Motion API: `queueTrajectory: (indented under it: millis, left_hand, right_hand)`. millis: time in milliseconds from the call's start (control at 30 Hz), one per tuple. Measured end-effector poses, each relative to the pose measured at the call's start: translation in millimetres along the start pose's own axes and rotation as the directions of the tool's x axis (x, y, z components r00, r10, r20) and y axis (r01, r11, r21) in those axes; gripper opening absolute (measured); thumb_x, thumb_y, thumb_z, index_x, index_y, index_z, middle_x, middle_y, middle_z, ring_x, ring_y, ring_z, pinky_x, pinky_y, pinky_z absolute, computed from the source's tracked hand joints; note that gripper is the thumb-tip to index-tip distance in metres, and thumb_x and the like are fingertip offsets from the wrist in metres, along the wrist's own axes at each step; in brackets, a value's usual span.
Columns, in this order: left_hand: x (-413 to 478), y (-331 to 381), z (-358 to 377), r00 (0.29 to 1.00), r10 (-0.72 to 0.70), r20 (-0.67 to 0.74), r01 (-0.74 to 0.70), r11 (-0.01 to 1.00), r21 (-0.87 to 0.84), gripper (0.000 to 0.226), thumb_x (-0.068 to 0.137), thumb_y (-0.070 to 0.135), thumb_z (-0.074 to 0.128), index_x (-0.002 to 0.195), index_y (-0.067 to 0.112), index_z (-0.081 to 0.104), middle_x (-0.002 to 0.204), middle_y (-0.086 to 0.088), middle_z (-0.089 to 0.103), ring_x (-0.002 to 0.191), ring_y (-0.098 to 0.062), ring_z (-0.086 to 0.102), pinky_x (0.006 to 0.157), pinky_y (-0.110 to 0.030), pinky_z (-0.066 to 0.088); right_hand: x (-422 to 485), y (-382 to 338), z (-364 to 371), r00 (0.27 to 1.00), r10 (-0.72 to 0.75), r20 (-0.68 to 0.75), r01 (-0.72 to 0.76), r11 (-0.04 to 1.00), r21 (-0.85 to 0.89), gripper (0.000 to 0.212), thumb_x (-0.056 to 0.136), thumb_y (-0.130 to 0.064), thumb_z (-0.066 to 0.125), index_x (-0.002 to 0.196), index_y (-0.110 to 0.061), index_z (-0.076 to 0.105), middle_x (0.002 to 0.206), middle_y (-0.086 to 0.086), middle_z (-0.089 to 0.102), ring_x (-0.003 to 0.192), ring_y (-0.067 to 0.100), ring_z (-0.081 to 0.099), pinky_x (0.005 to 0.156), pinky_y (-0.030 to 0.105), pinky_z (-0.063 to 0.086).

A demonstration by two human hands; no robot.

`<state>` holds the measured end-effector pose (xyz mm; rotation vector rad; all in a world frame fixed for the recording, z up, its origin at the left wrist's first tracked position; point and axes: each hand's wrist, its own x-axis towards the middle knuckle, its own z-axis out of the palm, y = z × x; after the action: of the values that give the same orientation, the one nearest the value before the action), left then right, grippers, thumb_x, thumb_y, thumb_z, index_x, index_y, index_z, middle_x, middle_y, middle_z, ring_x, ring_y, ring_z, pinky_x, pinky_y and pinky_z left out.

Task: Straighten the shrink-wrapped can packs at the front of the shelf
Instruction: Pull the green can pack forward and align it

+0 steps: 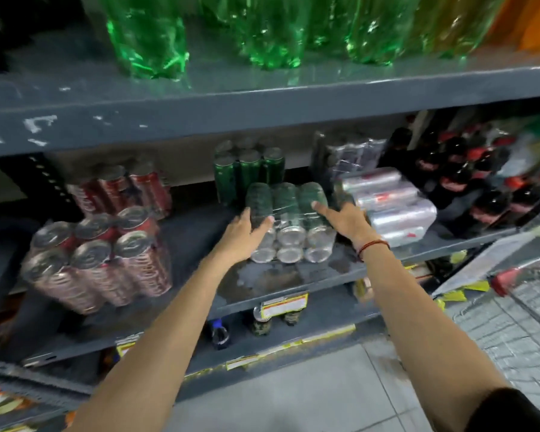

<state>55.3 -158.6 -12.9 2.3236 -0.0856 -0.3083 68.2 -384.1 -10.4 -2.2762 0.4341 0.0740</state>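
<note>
At the front of the grey metal shelf (293,285), the shrink-wrapped pack of green cans (289,219) lies on its side, left hand (242,233) clasping its left edge, right hand (345,218) spread open against its right.

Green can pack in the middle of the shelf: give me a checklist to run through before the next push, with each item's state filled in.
1. Left hand on the green can pack: ok, it wraps the pack's left corner.
2. Right hand on the pack: cannot tell, fingers spread at its right side, firm contact unclear.
3. Pack square to the shelf edge: not ok, it looks slightly angled.
4. Room on the right: not ok, the silver can pack lies tilted close beside it.
5. Room on the left: ok, bare shelf before the red can pack.
6. Shrink wrap intact: cannot tell, the picture is blurred.
</note>
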Motion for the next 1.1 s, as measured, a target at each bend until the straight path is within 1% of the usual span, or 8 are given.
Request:
queueTrajectory:
  millis: [67,167,333,467,567,733,967,1100]
  left_hand:
    - [15.3,6.0,7.4,0.992,-0.114,0.045,0.118,0.99,-0.079,0.09,0.085,0.069,0.037,0.151,0.016,0.008,0.154,-0.013,0.031,0.138,-0.03,0.036,0.106,-0.035,0.033]
    - [30.4,9.9,12.1,0.978,-0.21,-0.008,0.201,0.944,-0.262,0.081,0.081,0.064,0.051,0.143,0.014,0.034,0.142,-0.006,0.048,0.127,-0.028,0.048,0.093,-0.032,0.04]
    - [32.7,3.6,20.6,0.971,-0.234,0.048,0.225,0.83,-0.51,0.056,0.08,0.054,0.062,0.126,0.025,0.053,0.116,0.007,0.053,0.105,-0.015,0.05,0.085,-0.031,0.033]
    - [16.6,-12.6,30.0,0.988,-0.144,-0.047,0.097,0.838,-0.536,0.048,0.08,0.056,0.061,0.121,0.035,0.05,0.112,0.02,0.056,0.11,-0.002,0.053,0.083,-0.016,0.038]
    - [-1.9,-26.4,33.6,0.994,-0.041,-0.101,-0.016,0.865,-0.502,0.064,0.076,0.056,0.062,0.131,0.036,0.039,0.118,0.027,0.049,0.103,0.021,0.05,0.075,0.0,0.04]
    - [-10.3,-41.1,42.4,0.965,-0.011,-0.262,-0.08,0.94,-0.331,0.086,0.08,0.032,0.071,0.147,0.022,0.018,0.131,0.011,0.045,0.123,-0.009,0.047,0.099,-0.027,0.043]
    - [-16.3,-49.9,66.4,0.908,-0.03,-0.419,-0.095,0.957,-0.275,0.082,0.078,0.025,0.073,0.143,0.008,0.026,0.139,-0.009,0.051,0.128,-0.021,0.05,0.105,-0.039,0.043]
    - [-30.7,-33.4,81.5,0.8,-0.105,-0.591,-0.143,0.923,-0.358,0.071,0.085,0.019,0.067,0.144,0.009,0.028,0.142,-0.007,0.047,0.128,-0.017,0.048,0.102,-0.028,0.043]
  right_hand:
    - [2.3,8.6,-0.2,0.978,0.105,0.181,-0.141,0.97,0.199,0.1,0.066,-0.075,0.064,0.135,-0.004,0.05,0.136,0.015,0.054,0.126,0.031,0.05,0.105,0.036,0.037]
    - [11.3,19.8,9.2,0.927,0.1,0.362,-0.249,0.886,0.392,0.118,0.036,-0.088,0.068,0.133,-0.023,0.055,0.143,0.004,0.052,0.131,0.026,0.047,0.115,0.042,0.03]
    - [19.6,29.4,21.0,0.927,0.108,0.358,-0.261,0.874,0.411,0.132,0.033,-0.091,0.065,0.139,-0.016,0.046,0.144,0.006,0.05,0.131,0.028,0.047,0.114,0.047,0.031]
    - [9.9,39.6,19.6,0.963,-0.031,0.267,-0.084,0.909,0.408,0.104,0.045,-0.086,0.063,0.12,-0.015,0.058,0.128,0.007,0.063,0.115,0.023,0.058,0.106,0.042,0.041]
    - [5.2,49.8,17.1,0.948,-0.232,0.22,0.127,0.906,0.404,0.107,0.058,-0.074,0.07,0.141,-0.012,0.042,0.124,0.002,0.063,0.118,0.026,0.059,0.1,0.032,0.047]
    - [14.1,49.7,20.2,0.869,-0.452,0.201,0.383,0.871,0.307,0.105,0.066,-0.034,0.085,0.149,-0.018,0.024,0.137,-0.006,0.051,0.117,0.0,0.046,0.096,0.015,0.035]
    - [23.9,59.0,29.9,0.81,-0.535,0.24,0.453,0.831,0.323,0.114,0.057,-0.041,0.089,0.147,-0.023,0.021,0.135,-0.014,0.043,0.115,-0.016,0.036,0.089,-0.006,0.028]
    - [28.4,51.4,19.8,0.874,-0.452,0.175,0.264,0.747,0.611,0.103,0.065,-0.067,0.068,0.148,-0.026,0.024,0.152,-0.008,0.032,0.138,0.006,0.032,0.108,0.019,0.029]
